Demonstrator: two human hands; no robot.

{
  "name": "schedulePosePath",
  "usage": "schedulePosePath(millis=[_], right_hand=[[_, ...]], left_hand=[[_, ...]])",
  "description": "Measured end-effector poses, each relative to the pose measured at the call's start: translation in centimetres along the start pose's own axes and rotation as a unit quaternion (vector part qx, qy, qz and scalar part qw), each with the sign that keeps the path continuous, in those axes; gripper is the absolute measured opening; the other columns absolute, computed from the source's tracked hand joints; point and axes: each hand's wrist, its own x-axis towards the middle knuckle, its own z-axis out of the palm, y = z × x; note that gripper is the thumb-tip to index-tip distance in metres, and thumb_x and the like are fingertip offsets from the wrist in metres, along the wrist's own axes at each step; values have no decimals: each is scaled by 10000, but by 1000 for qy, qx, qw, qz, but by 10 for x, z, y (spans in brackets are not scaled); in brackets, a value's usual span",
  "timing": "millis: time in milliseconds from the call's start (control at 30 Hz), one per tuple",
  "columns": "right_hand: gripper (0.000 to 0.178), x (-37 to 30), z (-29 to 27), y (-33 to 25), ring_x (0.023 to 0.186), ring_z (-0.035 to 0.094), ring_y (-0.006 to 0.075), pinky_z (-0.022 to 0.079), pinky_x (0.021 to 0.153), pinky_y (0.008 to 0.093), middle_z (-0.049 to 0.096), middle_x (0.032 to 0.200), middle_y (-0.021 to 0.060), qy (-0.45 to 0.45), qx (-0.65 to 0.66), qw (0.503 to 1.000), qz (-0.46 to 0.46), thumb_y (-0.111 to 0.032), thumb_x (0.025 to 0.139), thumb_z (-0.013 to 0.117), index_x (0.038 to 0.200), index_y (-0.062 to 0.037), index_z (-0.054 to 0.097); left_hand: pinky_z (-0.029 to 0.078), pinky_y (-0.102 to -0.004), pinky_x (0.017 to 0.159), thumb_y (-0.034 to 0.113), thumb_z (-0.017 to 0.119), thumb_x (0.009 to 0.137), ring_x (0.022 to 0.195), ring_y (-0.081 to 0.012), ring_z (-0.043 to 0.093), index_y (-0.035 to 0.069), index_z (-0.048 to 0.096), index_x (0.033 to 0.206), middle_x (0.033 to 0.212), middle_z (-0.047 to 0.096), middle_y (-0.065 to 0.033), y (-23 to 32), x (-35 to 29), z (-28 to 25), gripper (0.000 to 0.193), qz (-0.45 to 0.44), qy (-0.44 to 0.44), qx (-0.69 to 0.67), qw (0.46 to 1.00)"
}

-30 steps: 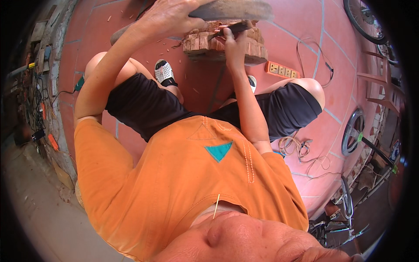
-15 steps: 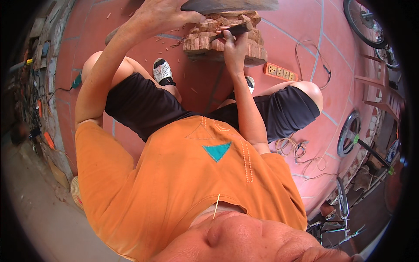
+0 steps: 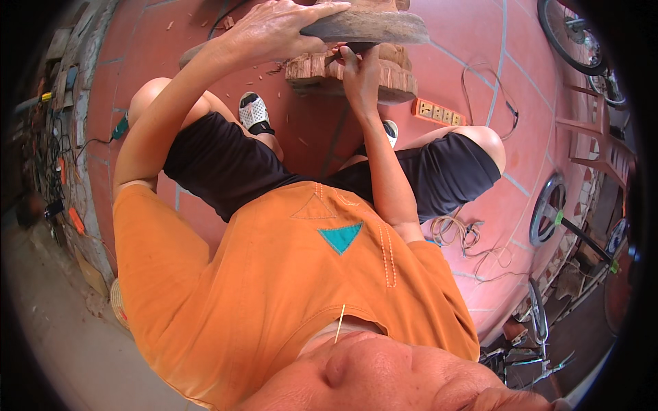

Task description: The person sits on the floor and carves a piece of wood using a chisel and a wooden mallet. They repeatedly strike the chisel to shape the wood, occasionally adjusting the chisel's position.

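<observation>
Just left of the carved wood block, the left hand gripped a flat wooden mallet, whose broad head stretched over the block's far part. Above the block's near part, the right hand held a dark chisel pinched in its fingers, directly under the mallet, though whether the two touched could not be told; right of the block lay an orange power strip.

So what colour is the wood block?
The wood block is reddish brown, best in head view.
</observation>
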Motion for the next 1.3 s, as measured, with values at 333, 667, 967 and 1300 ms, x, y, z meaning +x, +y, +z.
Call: schedulePosePath(millis=[333,667,967,1300], right_hand=[[166,-12,-12,-31,990,713,221,629,798,342,684,1115,99,-80,173,960,204,-60,1050,558,1210,-38,522],[224,0,-21,-28,1020,734,305,649,845,407,671,1138,140,-22,197,969,148,-60,1022,630,1207,-51,504],[254,-8,13,-39,865,685,149,563,675,295,709,916,86,6,82,994,68,42,951,668,1143,8,504],[258,11,12,-40,963,664,163,542,858,308,638,1069,62,49,150,987,10,57,975,635,1184,-30,512]], left_hand=[[547,-499,848,295,769,835,966,-430,703,88,460,1519,1042,704,-288,-8,-8,-11,779,22,64,-53,996],[471,-315,1016,125,744,891,1184,-185,586,-17,510,1473,1253,650,-80,-18,-24,-43,643,-11,198,-404,893],[457,-210,535,153,759,907,607,-66,555,36,590,1277,808,607,14,-19,-8,-51,423,-35,220,-621,751],[474,-185,561,200,729,927,644,-30,567,67,628,1211,800,604,44,-20,-7,-59,330,-46,210,-674,706]])
